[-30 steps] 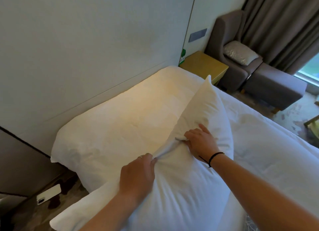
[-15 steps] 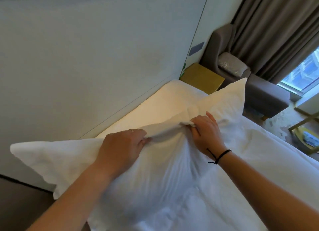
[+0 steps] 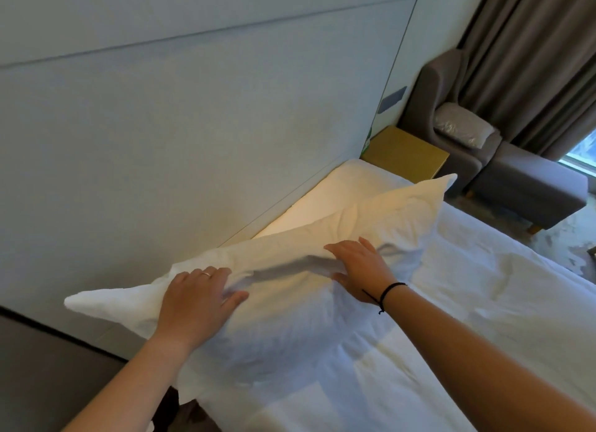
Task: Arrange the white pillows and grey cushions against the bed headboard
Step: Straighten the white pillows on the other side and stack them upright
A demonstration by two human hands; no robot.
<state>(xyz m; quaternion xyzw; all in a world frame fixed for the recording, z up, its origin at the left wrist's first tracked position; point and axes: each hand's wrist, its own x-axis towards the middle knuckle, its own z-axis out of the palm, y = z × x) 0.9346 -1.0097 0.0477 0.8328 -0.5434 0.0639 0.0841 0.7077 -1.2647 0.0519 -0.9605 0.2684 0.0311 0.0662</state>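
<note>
1. Head view looks down at a white pillow (image 3: 290, 302) standing on its long edge on the bed (image 3: 483, 318), leaning toward the pale headboard (image 3: 193, 141) on the left.
2. Left hand (image 3: 196, 299) lies flat on the near-left part of the pillow's top edge, fingers (image 3: 209, 280) pretty much straight and slightly spread, thumb pressing into the fabric. Not really gripping, just resting on it. There's a ring on one finger.
3. Right hand (image 3: 361, 267) lies further along the same top edge, fingers straight and together, palm down on the pillow. Black band (image 3: 388, 291) round that wrist.
4. So the pillow sits under both palms, its far corner poking up well past the right hand and its near corner sticking out left of the left hand.
5. Another white pillow (image 3: 348, 189) lies flat behind it against the headboard.
6. Far right: yellow nightstand (image 3: 406, 154), grey armchair (image 3: 451, 109) with a grey cushion (image 3: 461, 125) on the seat, curtains (image 3: 532, 60).
</note>
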